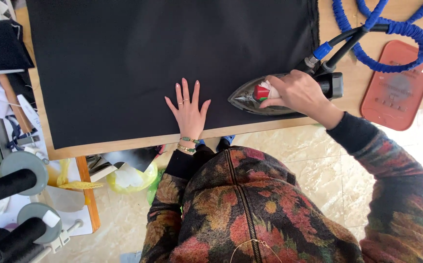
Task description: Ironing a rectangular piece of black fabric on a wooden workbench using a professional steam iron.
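View from above of a wooden tabletop largely covered by a sheet of black fabric, which lies flat and reaches almost to the near edge, leaving a narrow strip of bare wood along that edge and at the left side. The left hand rests palm-down on the fabric close to the near edge, its fingers extended and slightly spread, holding nothing; rings show on two fingers and beaded bracelets circle the wrist. The right hand is wrapped around the handle of a steam iron, fingers closed on the grip, with the iron's pointed tip directed toward the left hand and its soleplate apparently flat on the fabric near the fabric's right edge, though contact cannot be confirmed from this angle. A black cable and a blue braided hose leave the rear of the iron and coil toward the far right corner of the tabletop. A reddish-brown iron rest mat lies at the right edge, beside the hose. Left of the table, off its surface, stand spools of black thread.
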